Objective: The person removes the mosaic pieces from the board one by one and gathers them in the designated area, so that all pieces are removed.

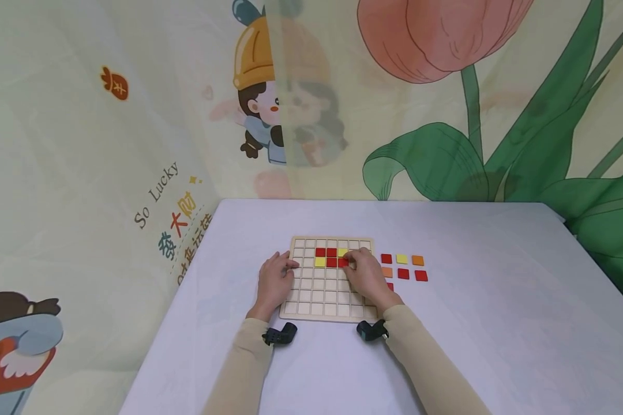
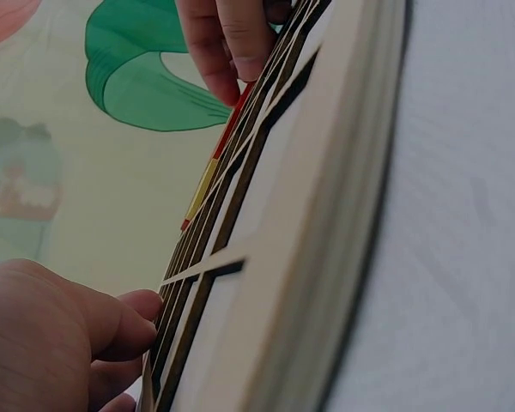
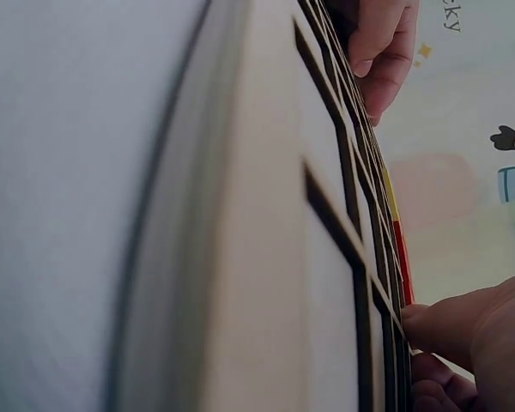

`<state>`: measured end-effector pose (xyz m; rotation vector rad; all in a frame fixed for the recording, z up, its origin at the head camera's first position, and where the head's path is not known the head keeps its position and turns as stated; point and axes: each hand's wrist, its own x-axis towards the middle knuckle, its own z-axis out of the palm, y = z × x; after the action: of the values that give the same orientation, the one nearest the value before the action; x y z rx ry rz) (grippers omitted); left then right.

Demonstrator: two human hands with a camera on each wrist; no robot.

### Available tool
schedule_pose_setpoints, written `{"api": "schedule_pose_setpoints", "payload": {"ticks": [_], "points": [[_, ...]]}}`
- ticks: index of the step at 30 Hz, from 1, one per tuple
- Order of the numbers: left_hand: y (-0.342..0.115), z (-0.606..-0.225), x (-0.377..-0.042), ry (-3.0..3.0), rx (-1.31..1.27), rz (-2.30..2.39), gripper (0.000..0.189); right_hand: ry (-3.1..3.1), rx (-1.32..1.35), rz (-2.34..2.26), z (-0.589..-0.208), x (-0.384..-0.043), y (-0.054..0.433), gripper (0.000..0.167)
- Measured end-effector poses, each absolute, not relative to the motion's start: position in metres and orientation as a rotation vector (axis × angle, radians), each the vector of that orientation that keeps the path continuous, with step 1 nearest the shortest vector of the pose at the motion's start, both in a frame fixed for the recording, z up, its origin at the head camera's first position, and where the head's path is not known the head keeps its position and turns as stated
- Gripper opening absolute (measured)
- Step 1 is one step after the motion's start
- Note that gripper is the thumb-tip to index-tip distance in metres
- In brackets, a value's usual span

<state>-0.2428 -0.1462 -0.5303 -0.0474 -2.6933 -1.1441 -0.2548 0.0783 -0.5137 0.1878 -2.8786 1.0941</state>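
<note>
A light wooden grid board (image 1: pixel 315 294) lies flat before me. Its upper rows hold red square tiles (image 1: pixel 320 252) and yellow square tiles (image 1: pixel 319 262), set two rows deep. My right hand (image 1: pixel 367 276) reaches over the right side of the board, thumb and fingertips pinching a red square tile (image 1: pixel 342 263) at the right end of the lower tile row. The left hand (image 1: pixel 276 282) rests at the board's left edge, fingertips over the outer cells. From the left wrist, the right fingertips (image 2: pixel 251 69) show right at the red tile.
Right of the board lie loose square tiles: red (image 1: pixel 403 274), yellow (image 1: pixel 402 259) and orange (image 1: pixel 417 260), one red tile partly behind the right hand. A white cloth covers the table (image 1: pixel 477 346). Printed curtains (image 1: pixel 420 115) hang behind it. Each wrist wears a black camera (image 1: pixel 280 334).
</note>
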Motion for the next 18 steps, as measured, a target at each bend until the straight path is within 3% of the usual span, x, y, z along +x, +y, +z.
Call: {"api": "schedule_pose_setpoints", "payload": {"ticks": [18], "points": [[-0.1457, -0.5289, -0.2425, -2.699, -0.038, -1.137, 0.019, -2.825, 0.192, 1.114, -0.5188, -0.2542, 0.0762, 0.028]]}}
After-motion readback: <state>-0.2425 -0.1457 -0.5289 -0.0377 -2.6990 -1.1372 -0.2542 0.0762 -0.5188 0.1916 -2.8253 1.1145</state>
